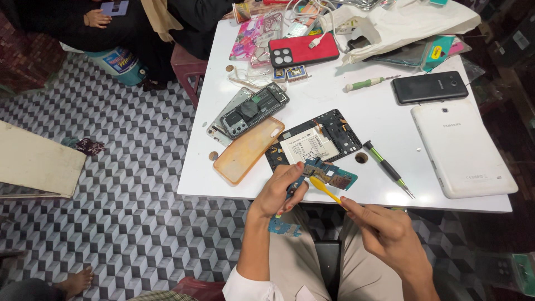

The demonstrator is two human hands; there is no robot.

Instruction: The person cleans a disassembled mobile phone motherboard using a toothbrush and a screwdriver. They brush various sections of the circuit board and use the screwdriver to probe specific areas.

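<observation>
My left hand (281, 189) holds a blue-green circuit board (331, 174) at the near edge of the white table (345, 106). My right hand (382, 228) grips a yellow plastic pry tool (324, 189) whose tip touches the board. Just beyond lies an opened tablet frame (334, 131) with a white battery (308, 146). Another small blue board piece (284, 227) rests on my lap below the left hand.
On the table lie an orange phone case (248, 150), an opened phone (253, 111), a red phone (304, 50), two green-handled screwdrivers (388, 168), a black phone (429, 87) and a white tablet back (462, 147). A seated person (97, 19) is at the far left.
</observation>
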